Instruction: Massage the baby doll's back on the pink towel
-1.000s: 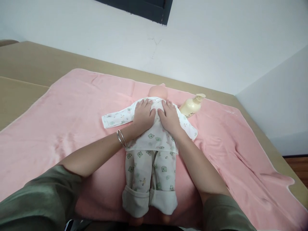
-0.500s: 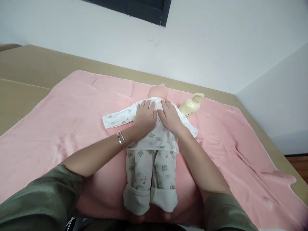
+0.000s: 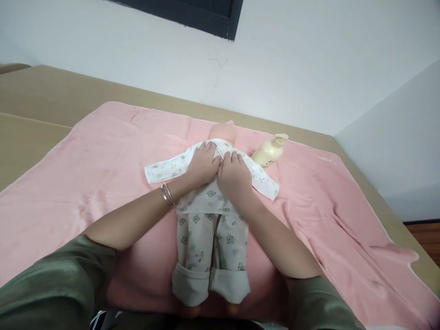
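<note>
A baby doll [image 3: 222, 133] lies on a pink blanket [image 3: 113, 137], its head toward the wall. It wears a white printed top [image 3: 209, 201] with the sleeves spread and matching trousers [image 3: 199, 238] with rolled cuffs. My left hand [image 3: 203, 164] lies flat on the left side of the doll's chest, fingers pointing up toward the neck. On the right of the chest rests my right hand [image 3: 235, 176], its fingers extended over the cloth and its thumb side close against my left hand. Neither hand holds anything.
A cream pump bottle [image 3: 270, 152] leans on the blanket beside the doll's right-hand sleeve. Beneath the blanket is a wooden table [image 3: 41, 91], which meets a white wall [image 3: 292, 59] with a dark frame [image 3: 220, 23].
My right hand has slid left and slightly down across the chest, nearer to my left hand. My left hand remains on the chest. The whole view has shifted slightly.
</note>
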`<state>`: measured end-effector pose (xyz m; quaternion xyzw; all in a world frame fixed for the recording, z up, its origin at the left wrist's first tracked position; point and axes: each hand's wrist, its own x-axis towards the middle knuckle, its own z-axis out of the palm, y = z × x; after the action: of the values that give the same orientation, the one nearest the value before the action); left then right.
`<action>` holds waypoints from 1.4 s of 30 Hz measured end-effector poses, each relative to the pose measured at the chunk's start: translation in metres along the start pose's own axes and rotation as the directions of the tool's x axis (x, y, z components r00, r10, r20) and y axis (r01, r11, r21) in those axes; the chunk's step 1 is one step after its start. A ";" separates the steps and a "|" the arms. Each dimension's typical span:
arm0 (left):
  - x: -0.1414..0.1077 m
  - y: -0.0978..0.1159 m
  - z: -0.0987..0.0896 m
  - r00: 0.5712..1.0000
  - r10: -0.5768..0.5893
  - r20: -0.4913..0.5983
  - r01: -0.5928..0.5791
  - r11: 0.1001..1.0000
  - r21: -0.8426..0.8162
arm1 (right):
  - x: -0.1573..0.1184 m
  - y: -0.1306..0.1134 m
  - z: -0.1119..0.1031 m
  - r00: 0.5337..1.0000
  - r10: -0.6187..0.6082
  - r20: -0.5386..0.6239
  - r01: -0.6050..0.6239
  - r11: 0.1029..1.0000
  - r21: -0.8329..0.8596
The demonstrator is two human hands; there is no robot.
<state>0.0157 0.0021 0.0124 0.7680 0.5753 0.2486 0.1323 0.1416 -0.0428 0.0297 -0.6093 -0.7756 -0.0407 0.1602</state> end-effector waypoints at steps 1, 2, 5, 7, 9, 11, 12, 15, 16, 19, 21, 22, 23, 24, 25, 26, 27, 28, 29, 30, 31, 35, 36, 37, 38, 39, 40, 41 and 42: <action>0.003 -0.002 0.000 1.000 -0.021 0.006 0.021 1.000 -0.004 | -0.004 -0.003 0.002 1.000 -0.011 -0.024 0.011 1.000 0.005; 0.004 -0.003 0.000 0.999 -0.033 0.004 0.033 0.999 -0.003 | -0.005 -0.004 0.003 0.999 -0.023 -0.034 0.024 1.000 0.017; 0.003 -0.003 0.000 0.999 -0.029 -0.036 0.030 0.999 0.040 | 0.003 0.003 0.003 0.998 -0.044 0.035 0.041 0.995 0.087; -0.004 0.002 0.002 0.998 0.024 -0.066 -0.016 0.993 0.117 | 0.016 0.015 0.001 0.994 -0.009 0.108 -0.007 0.990 0.142; -0.015 0.010 0.003 0.992 0.096 -0.084 -0.075 0.971 0.225 | 0.029 0.027 0.000 0.987 0.052 0.151 -0.079 0.981 0.178; -0.025 0.018 0.004 0.985 0.138 -0.105 -0.098 0.943 0.319 | 0.038 0.034 0.002 0.982 0.096 0.161 -0.127 0.973 0.193; -0.029 0.021 0.003 0.983 0.142 -0.115 -0.094 0.932 0.350 | 0.041 0.036 0.003 0.981 0.108 0.159 -0.138 0.971 0.194; -0.030 0.021 0.000 0.980 0.169 -0.101 -0.118 0.916 0.382 | 0.038 0.031 0.004 0.981 0.132 0.141 -0.155 0.973 0.170; -0.027 0.018 -0.003 0.976 0.206 -0.066 -0.165 0.907 0.388 | 0.035 0.028 0.003 0.981 0.135 0.140 -0.156 0.975 0.157; -0.010 0.004 -0.010 0.938 0.335 0.090 -0.343 0.858 0.382 | 0.020 0.014 -0.004 0.986 0.078 0.150 -0.098 0.987 0.131; 0.004 -0.007 -0.013 0.945 0.301 0.126 -0.325 0.898 0.298 | 0.009 0.005 -0.010 0.987 0.015 0.159 -0.035 0.992 0.121; 0.009 -0.012 -0.013 0.960 0.254 0.116 -0.275 0.934 0.228 | 0.005 0.002 -0.013 0.986 -0.008 0.165 -0.011 0.993 0.116; 0.014 -0.016 -0.013 0.973 0.209 0.100 -0.223 0.962 0.155 | 0.001 0.000 -0.015 0.985 -0.021 0.174 0.001 0.994 0.112; 0.017 -0.018 -0.013 0.981 0.174 0.080 -0.182 0.978 0.097 | -0.001 -0.001 -0.016 0.983 -0.022 0.181 0.002 0.994 0.110; 0.018 -0.019 -0.012 0.986 0.158 0.060 -0.162 0.985 0.066 | -0.001 -0.001 -0.017 0.982 -0.018 0.188 -0.004 0.993 0.117; 0.017 -0.018 -0.011 0.987 0.153 0.040 -0.155 0.986 0.063 | 0.000 0.001 -0.017 0.981 -0.012 0.195 -0.014 0.991 0.134; 0.015 -0.016 -0.009 0.989 0.144 0.017 -0.145 0.986 0.081 | 0.003 0.004 -0.015 0.980 -0.003 0.200 -0.029 0.987 0.158; 0.012 -0.012 -0.008 0.992 0.129 -0.007 -0.128 0.986 0.103 | 0.008 0.009 -0.013 0.979 0.004 0.201 -0.043 0.981 0.188; 0.008 -0.008 -0.006 0.993 0.114 -0.030 -0.109 0.987 0.119 | 0.014 0.014 -0.010 0.980 0.011 0.200 -0.055 0.974 0.218; 0.003 -0.003 -0.005 0.993 0.107 -0.048 -0.100 0.987 0.125 | 0.020 0.020 -0.007 0.980 0.019 0.197 -0.068 0.967 0.244; -0.001 0.002 -0.004 0.991 0.117 -0.059 -0.109 0.986 0.125 | 0.025 0.025 -0.004 0.981 0.029 0.194 -0.081 0.961 0.263; -0.014 0.015 -0.001 0.971 0.231 -0.064 -0.222 0.967 0.123 | 0.039 0.038 0.006 0.980 0.060 0.190 -0.111 0.957 0.267; -0.015 0.016 -0.001 0.970 0.232 -0.067 -0.223 0.967 0.124 | 0.038 0.037 0.006 0.981 0.062 0.186 -0.109 0.961 0.255; -0.015 0.016 -0.002 0.973 0.218 -0.070 -0.208 0.970 0.122 | 0.036 0.035 0.005 0.982 0.059 0.180 -0.101 0.966 0.237; -0.014 0.015 -0.002 0.978 0.197 -0.069 -0.188 0.975 0.116 | 0.033 0.031 0.004 0.984 0.054 0.170 -0.091 0.973 0.215; -0.012 0.013 -0.004 0.982 0.177 -0.065 -0.170 0.980 0.106 | 0.029 0.026 0.003 0.986 0.048 0.158 -0.077 0.979 0.187; -0.009 0.011 -0.006 0.986 0.158 -0.058 -0.153 0.984 0.092 | 0.023 0.020 0.001 0.989 0.040 0.144 -0.062 0.986 0.155; -0.006 0.008 -0.008 0.989 0.137 -0.052 -0.133 0.988 0.072 | 0.017 0.014 0.000 0.992 0.031 0.126 -0.046 0.991 0.122; -0.002 0.005 -0.011 0.993 0.111 -0.045 -0.109 0.993 0.043 | 0.011 0.008 -0.002 0.994 0.023 0.105 -0.032 0.995 0.090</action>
<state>0.0132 -0.0024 0.0231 0.7950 0.5399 0.2621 0.0889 0.1471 -0.0315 0.0337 -0.6132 -0.7754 0.0289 0.1480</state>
